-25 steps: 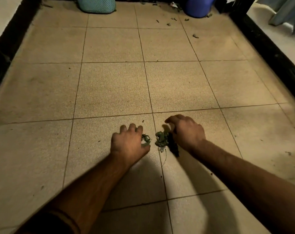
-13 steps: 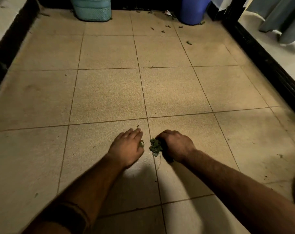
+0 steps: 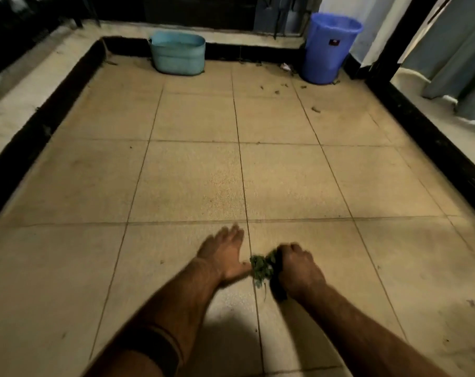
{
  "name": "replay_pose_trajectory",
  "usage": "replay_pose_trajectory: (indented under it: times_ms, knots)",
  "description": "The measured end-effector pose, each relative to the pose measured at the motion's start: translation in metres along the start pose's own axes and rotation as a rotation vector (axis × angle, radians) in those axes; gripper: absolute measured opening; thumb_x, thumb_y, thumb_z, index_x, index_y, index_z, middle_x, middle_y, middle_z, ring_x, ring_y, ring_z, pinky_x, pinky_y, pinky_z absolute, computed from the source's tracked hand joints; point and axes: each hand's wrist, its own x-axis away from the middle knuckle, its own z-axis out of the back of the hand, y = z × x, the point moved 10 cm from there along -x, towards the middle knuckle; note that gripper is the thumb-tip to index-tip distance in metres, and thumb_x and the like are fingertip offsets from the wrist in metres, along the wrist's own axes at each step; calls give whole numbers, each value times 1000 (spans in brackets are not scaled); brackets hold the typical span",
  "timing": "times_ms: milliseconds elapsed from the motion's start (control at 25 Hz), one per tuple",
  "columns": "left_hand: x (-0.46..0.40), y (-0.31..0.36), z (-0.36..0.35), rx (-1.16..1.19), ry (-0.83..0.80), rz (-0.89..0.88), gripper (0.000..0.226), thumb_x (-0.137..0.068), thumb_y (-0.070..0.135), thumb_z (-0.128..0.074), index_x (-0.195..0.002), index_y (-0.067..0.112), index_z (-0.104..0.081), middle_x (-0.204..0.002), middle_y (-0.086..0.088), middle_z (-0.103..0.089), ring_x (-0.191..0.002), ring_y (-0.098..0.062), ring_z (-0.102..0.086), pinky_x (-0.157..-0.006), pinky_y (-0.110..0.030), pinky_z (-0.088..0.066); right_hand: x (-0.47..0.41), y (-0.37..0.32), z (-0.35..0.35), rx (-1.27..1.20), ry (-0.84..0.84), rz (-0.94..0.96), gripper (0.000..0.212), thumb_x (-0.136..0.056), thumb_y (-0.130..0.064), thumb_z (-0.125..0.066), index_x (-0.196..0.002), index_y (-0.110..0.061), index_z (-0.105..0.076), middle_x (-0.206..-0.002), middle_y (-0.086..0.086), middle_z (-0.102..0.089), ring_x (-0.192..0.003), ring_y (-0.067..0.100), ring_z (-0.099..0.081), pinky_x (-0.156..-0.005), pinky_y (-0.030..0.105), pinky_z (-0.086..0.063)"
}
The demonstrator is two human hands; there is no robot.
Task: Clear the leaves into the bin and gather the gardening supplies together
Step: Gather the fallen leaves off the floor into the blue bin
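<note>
A small clump of green leaves (image 3: 261, 266) sits low over the tan tiled floor in the near centre. My right hand (image 3: 296, 268) is curled around its right side, fingers closed on the leaves. My left hand (image 3: 225, 254) lies flat and blurred just left of the clump, fingers stretched forward, thumb close to the leaves. A tall blue bin (image 3: 329, 47) stands at the far right corner. Loose leaves (image 3: 315, 109) are scattered on the tiles in front of the bin.
A teal tub (image 3: 178, 53) stands against the far black kerb (image 3: 247, 51). Black kerbs edge the floor at left (image 3: 40, 131) and right (image 3: 432, 137). Grey curtains (image 3: 456, 55) hang at the right. A dark band circles my left forearm.
The view has tilted up, so the bin and tub show fully. My right hand has closed tighter on the leaf clump. My left hand has opened flat beside it.
</note>
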Motion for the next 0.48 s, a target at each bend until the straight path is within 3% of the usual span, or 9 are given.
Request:
replay_pose_trajectory:
  times_ms: [160, 240, 320, 480]
  knots:
    - [8, -1, 4, -12, 14, 1, 92, -85, 63, -48, -160, 19, -19, -169, -3, -12, -153, -24, -18, -122, -40, -23, 1, 3, 4, 22, -11, 67, 60, -80, -21, -80, -134, -21, -53, -132, 1, -52, -115, 20, -50, -98, 38, -52]
    - [26, -11, 6, 5, 68, 10, 81, -81, 64, -49, -150, 23, -39, -158, -3, -38, -136, -20, -43, -108, -35, -39, 4, 6, 3, 49, -24, 105, 61, -84, -24, -77, -139, -21, -51, -134, 2, -52, -117, 21, -51, -97, 38, -52]
    - [39, -20, 16, 1, 137, 7, 70, -81, 65, -51, -139, 26, -49, -138, 1, -54, -114, -14, -51, -94, -31, -45, 5, 10, 4, 49, -31, 97, 64, -84, -26, -77, -141, -20, -50, -134, 3, -52, -118, 23, -51, -96, 40, -52]
    - [46, -45, 21, 59, 122, 150, 96, -78, 69, -60, -155, 21, -28, -158, -4, -32, -139, -25, -36, -111, -42, -39, 8, 13, 7, 65, -79, -23, 74, -81, -34, -79, -143, -17, -40, -136, 9, -46, -121, 28, -48, -97, 45, -51]
